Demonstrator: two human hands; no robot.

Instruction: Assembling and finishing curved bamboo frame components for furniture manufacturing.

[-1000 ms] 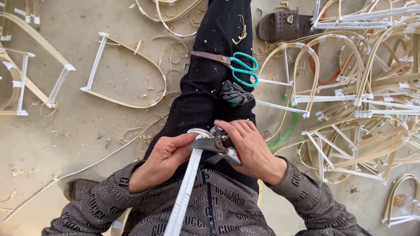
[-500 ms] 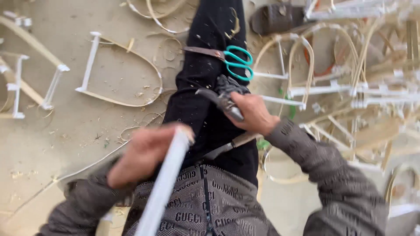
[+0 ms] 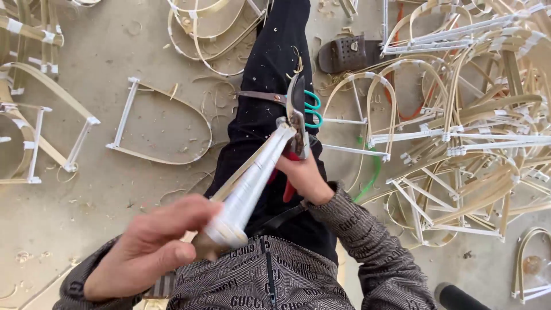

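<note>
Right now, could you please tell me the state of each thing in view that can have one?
left hand: closed around the near end of the white-wrapped strip bundle
right hand: gripping the red-handled cutter
red-handled cutter: at the bundle's far end
teal-handled scissors: lying on the leg, unheld

no packages, labels, signs, screens visible

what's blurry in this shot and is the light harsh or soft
Head view: the left hand is smeared by motion blur, as is the near end of the white-wrapped strip; the right hand, cutters and floor frames look sharper; light is soft and even, without hard shadows or glare.
</note>
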